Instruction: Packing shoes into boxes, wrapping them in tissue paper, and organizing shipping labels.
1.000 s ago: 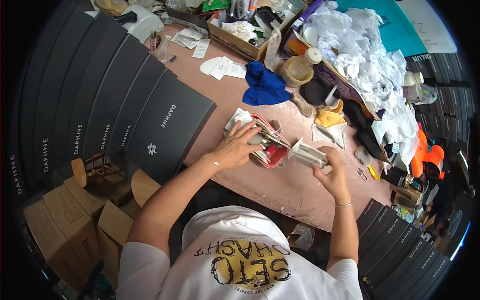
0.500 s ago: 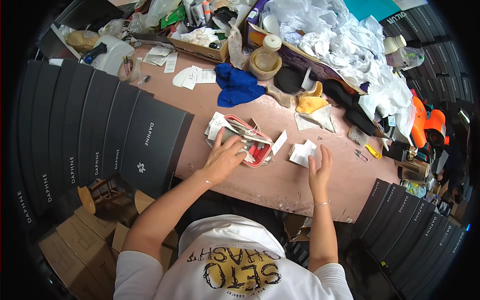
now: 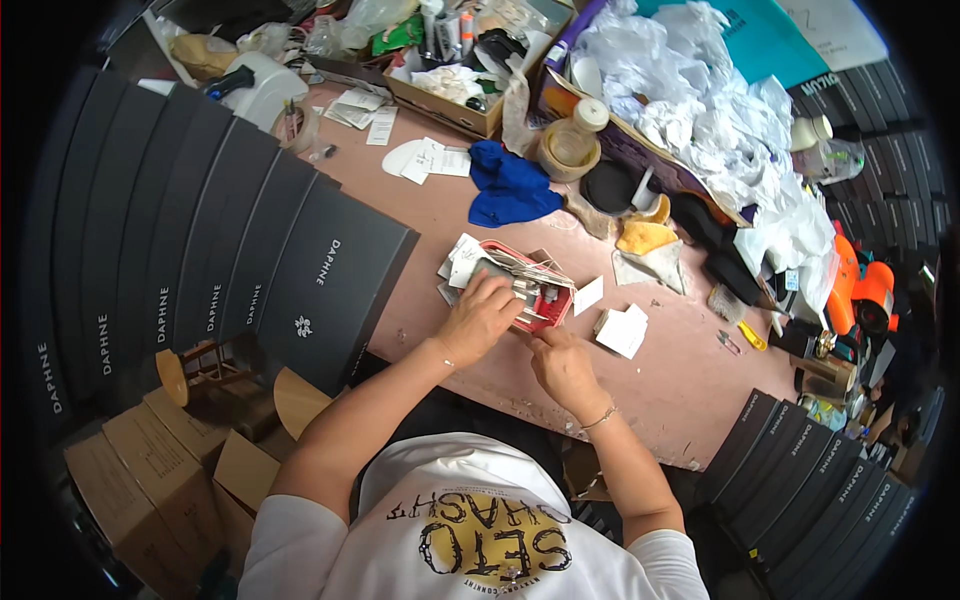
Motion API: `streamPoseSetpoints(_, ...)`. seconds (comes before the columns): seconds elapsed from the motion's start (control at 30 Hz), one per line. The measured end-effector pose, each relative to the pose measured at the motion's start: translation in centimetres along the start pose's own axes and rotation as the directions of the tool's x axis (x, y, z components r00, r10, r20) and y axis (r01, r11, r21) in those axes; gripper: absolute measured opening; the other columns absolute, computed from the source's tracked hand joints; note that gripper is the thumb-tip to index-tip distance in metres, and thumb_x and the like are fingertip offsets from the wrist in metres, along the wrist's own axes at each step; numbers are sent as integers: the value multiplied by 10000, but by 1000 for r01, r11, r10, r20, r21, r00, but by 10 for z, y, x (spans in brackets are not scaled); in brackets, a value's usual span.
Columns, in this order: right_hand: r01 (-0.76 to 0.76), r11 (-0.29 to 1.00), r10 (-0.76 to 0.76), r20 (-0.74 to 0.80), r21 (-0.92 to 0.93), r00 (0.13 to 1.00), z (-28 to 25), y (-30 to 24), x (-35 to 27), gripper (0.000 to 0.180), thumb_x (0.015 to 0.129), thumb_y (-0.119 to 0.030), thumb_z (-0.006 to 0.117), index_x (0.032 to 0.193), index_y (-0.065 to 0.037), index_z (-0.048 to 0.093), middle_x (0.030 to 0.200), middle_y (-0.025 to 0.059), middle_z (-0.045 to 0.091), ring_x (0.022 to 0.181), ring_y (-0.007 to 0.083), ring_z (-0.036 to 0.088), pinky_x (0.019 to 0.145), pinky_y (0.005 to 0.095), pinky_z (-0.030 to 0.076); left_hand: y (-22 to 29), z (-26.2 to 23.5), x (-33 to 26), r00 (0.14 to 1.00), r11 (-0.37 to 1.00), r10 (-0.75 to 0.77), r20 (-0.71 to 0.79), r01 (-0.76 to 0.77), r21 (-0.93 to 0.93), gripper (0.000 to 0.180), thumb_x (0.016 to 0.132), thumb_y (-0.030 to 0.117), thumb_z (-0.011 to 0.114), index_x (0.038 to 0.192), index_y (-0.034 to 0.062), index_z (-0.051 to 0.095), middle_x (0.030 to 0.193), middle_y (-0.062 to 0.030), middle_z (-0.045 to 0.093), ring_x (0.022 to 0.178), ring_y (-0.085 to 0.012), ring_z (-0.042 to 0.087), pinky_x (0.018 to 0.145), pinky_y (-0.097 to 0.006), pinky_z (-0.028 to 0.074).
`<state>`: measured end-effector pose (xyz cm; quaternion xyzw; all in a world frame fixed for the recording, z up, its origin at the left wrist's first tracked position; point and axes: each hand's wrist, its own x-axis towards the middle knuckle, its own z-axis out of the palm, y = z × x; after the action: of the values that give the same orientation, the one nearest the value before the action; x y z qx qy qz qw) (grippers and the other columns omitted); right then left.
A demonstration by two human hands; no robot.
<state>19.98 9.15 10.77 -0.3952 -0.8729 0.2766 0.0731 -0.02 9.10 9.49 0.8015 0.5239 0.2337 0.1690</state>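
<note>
A small red plastic basket (image 3: pixel 568 300) stands on the table in front of me, holding white tags with strings and small pale pieces. My left hand (image 3: pixel 482 322) reaches over its left side, fingers bent over a grey flat piece (image 3: pixel 490 268) among the contents. At the basket's near right corner, my right hand (image 3: pixel 566 372) has its fingers curled in at the rim; the fingertips are partly hidden. White tags (image 3: pixel 462 258) stick out past the basket's left end. To its right lie a single white tag (image 3: pixel 589 295) and a small stack of white tags (image 3: pixel 622 331).
Dark shoe boxes (image 3: pixel 335 290) line the left side, with more boxes (image 3: pixel 780 450) at the near right. Behind the basket are a blue cloth (image 3: pixel 510 185), a bottle in a tape roll (image 3: pixel 572 145), yellow sponge pieces (image 3: pixel 645 237) and a carton of white crumpled paper (image 3: pixel 690 90).
My right hand has moved left from above the tag stack to the basket's near corner, and its fingers have curled in. My left hand stays at the basket. The view has shifted.
</note>
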Motion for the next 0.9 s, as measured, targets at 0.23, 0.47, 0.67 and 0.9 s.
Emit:
streamPoseSetpoints(0.23,-166,983,157,-108,-83,982,0,13,18,121,828,-69,520,876,-37,627,933,130,615,778,305,637,623,410,522,2,-1,7,997,998,-29,-69,26,-49,179,758,38,558,937,33,571,930,-103,536,968,-290,504,891,-401,431)
streamPoseSetpoints(0.47,-76,997,71,301,5,951,28,47,35,353,884,-204,469,1142,33,508,1049,301,576,932,435,597,814,489,491,0,13,-5,986,995,-62,-152,74,72,176,792,144,542,940,65,597,981,-97,576,1002,-268,522,935,-401,409)
streamPoseSetpoints(0.67,-86,996,86,330,-15,940,25,41,37,428,841,-306,598,1076,51,576,1096,284,587,1048,441,533,898,480,435,1,60,10,985,971,-84,-149,115,212,133,811,208,533,829,125,635,946,-36,601,1002,-223,530,912,-416,403)
streamPoseSetpoints(0.9,141,968,-71,309,-209,948,42,74,47,370,785,-139,638,1080,54,523,964,261,618,876,414,612,768,469,504,6,61,11,944,958,-237,-229,266,106,173,839,217,510,890,121,645,943,-48,598,1017,-222,525,904,-426,373)
